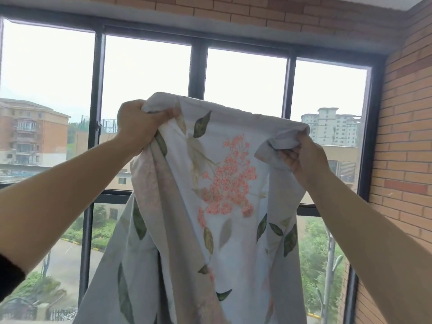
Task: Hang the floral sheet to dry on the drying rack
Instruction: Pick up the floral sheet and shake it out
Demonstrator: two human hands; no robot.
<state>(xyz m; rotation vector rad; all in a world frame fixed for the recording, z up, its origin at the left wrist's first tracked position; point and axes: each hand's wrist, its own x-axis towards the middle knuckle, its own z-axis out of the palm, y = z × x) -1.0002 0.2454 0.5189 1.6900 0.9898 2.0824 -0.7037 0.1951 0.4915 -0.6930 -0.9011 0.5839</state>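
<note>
Closest to us are our two bare arms, stretched up and out, with a dark sleeve (9, 274) at the bottom left. Our left hand (138, 123) is curled tight around a bunch of the sheet (222, 183) at its top left. Our right hand (304, 157) pinches a folded lump of the sheet at its top right, with the thumb and fingers closed on the cloth.

The sheet is held up in the air between our hands. Its top edge runs from side to side, from one hand to the other, and it tips down a little toward the right, because the left hand is higher. The rest hangs straight down in long folds, past the bottom of the picture. We see pink flowers and green leaves on it.

We cannot see the drying rack anywhere, so we cannot tell which hand is nearer to it. We think the top edge has to go over a bar, so both hands should lift it together.

Behind the sheet is a big window (197, 71) with dark bars. A brick wall (404, 136) is on the right. Far outside are buildings (32, 132) and trees (320, 265).
</note>
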